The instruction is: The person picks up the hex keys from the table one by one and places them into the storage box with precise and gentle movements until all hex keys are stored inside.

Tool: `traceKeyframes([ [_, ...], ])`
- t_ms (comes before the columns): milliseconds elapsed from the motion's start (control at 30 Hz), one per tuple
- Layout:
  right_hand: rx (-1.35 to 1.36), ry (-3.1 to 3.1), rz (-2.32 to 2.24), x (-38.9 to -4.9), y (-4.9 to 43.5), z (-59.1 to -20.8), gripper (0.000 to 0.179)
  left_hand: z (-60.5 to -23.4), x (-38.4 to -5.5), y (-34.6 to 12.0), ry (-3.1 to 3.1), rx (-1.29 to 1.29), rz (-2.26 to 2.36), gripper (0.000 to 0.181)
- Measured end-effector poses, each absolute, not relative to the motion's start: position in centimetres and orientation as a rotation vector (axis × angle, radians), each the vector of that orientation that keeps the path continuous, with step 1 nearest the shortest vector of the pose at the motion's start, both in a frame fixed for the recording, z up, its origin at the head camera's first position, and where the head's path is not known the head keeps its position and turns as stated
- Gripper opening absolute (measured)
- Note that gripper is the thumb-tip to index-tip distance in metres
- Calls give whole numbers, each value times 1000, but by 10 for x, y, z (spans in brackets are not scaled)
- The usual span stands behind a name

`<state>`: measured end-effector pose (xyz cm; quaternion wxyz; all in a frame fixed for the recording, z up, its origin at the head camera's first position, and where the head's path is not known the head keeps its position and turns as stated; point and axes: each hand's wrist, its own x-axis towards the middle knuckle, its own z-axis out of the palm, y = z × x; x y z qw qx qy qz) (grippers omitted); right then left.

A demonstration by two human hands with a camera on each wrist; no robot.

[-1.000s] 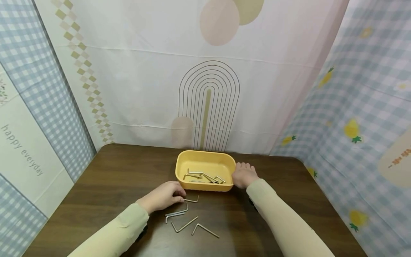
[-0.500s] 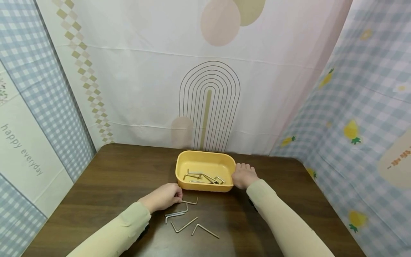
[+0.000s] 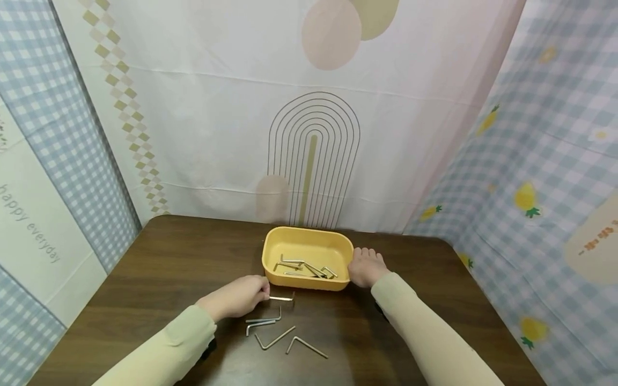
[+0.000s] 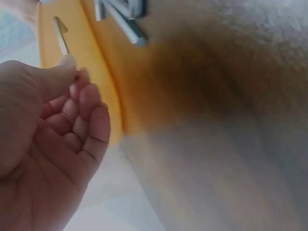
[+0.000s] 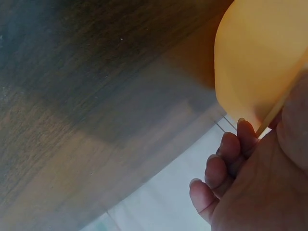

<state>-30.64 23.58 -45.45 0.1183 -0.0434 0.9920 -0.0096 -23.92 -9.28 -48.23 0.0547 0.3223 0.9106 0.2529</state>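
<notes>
My left hand [image 3: 238, 296] pinches one end of an L-shaped hex key [image 3: 281, 298] between thumb and fingertips, just in front of a yellow plastic bin [image 3: 309, 236]. In the left wrist view, the bent end of that hex key [image 4: 61, 37] sticks out beyond the thumb, overlapping the bin's wall [image 4: 103, 57]. At the bin's right end, my right hand [image 3: 367, 266] grips the rim. The right wrist view has the rim between the thumb and the fingers [image 5: 230, 144]. Several hex keys [image 3: 314, 268] lie jumbled on the bin's floor.
Nearer the front, several more hex keys lie loose on the dark wooden table [image 3: 193, 252]: a pair close together [image 3: 263, 323], a V-lying one [image 3: 279, 340] and another hex key [image 3: 311, 348]. A printed cloth [image 3: 217, 134] hangs behind the table.
My left hand has taken hold of the hex key nearest the bin and drawn it slightly left and up. The right hand stays at the bin's rim.
</notes>
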Motion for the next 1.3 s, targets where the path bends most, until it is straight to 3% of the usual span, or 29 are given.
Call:
traceKeyframes([
  [667,-147,2909,16,-298,235,-452,25,-459,-243,-99,2856,1240,1108,8],
  [1300,-141,2879,-42,-293,229,-451,24,-457,-268,-73,2977,977,1185,9],
])
